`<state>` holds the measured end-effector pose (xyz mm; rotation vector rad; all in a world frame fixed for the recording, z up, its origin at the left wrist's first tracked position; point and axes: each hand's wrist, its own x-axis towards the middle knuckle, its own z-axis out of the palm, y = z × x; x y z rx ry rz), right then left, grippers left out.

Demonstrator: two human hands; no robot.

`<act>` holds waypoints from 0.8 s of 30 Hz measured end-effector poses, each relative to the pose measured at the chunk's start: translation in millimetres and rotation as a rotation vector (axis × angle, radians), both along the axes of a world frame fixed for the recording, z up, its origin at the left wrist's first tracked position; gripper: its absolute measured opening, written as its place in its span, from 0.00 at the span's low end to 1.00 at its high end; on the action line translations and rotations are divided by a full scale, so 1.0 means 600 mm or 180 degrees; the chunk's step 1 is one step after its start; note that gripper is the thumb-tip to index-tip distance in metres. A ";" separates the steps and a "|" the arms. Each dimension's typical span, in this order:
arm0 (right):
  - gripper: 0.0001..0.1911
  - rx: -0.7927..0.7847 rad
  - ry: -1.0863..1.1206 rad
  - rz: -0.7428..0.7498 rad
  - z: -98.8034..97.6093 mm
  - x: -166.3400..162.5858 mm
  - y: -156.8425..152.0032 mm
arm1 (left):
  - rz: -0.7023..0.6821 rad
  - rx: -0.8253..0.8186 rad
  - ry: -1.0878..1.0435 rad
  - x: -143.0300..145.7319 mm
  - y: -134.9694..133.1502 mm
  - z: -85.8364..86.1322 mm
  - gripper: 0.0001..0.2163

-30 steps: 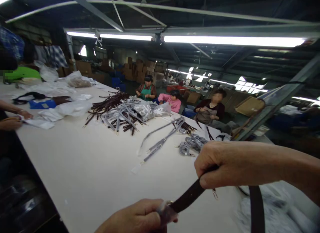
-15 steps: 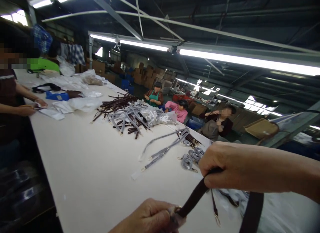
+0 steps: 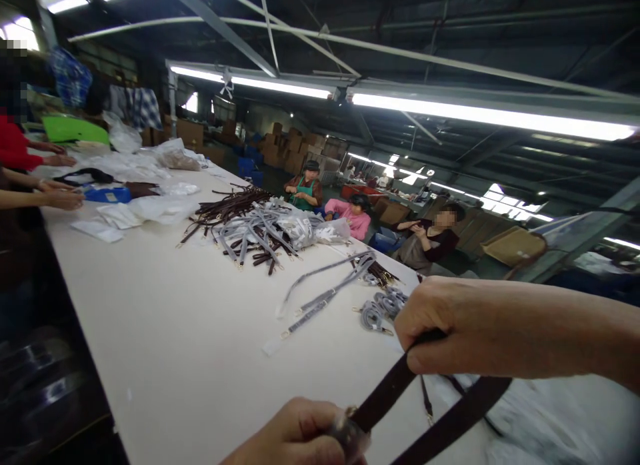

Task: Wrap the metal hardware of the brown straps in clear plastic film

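A dark brown strap (image 3: 387, 393) runs between my hands above the table. My left hand (image 3: 300, 433) is closed on its lower end, where a small metal fitting and a bit of clear plastic show at the fingers. Higher up and to the right, my right hand (image 3: 445, 328) pinches the strap between thumb and fingers. Another length of the strap (image 3: 457, 418) hangs below my right hand and runs down out of view. Just beyond that hand lie coiled grey-wrapped straps (image 3: 375, 315).
On the white table (image 3: 165, 332) lie grey-wrapped straps (image 3: 320, 302), a heap of brown straps (image 3: 230, 208) and plastic bags (image 3: 165, 205). Clear plastic (image 3: 540, 418) covers the right corner. Co-workers stand at the left edge, and several people sit beyond the table.
The hanging length of strap has swung left and now slants beneath my right hand. My hands have barely moved. At far left, a person in red sleeves has come into view.
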<state>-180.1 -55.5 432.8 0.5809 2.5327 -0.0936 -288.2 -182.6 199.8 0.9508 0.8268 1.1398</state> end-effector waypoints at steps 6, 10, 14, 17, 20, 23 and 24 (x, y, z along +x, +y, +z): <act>0.08 0.0001 -0.0062 0.0177 -0.015 0.003 -0.006 | 0.0065 0.0129 0.0026 0.023 0.012 -0.018 0.29; 0.09 -0.0016 -0.0019 0.0210 -0.016 0.009 -0.009 | 0.0395 0.0104 -0.0603 0.042 0.024 -0.035 0.28; 0.09 -0.0021 -0.0081 0.0216 -0.033 0.007 -0.010 | 0.0679 -0.0282 -0.1089 0.064 0.032 -0.072 0.25; 0.10 -0.0138 -0.0046 0.0233 -0.044 0.010 -0.007 | 0.0867 -0.0400 -0.1148 0.079 0.032 -0.102 0.25; 0.10 -0.0168 -0.0029 0.0203 -0.043 0.018 -0.003 | 0.1057 -0.0287 -0.1406 0.093 0.033 -0.114 0.24; 0.10 -0.0107 -0.0093 0.0171 -0.038 0.023 -0.003 | 0.1065 -0.0035 -0.1523 0.100 0.034 -0.105 0.24; 0.11 -0.0078 -0.0116 0.0160 -0.037 0.023 -0.005 | 0.1058 0.0034 -0.1431 0.100 0.034 -0.099 0.24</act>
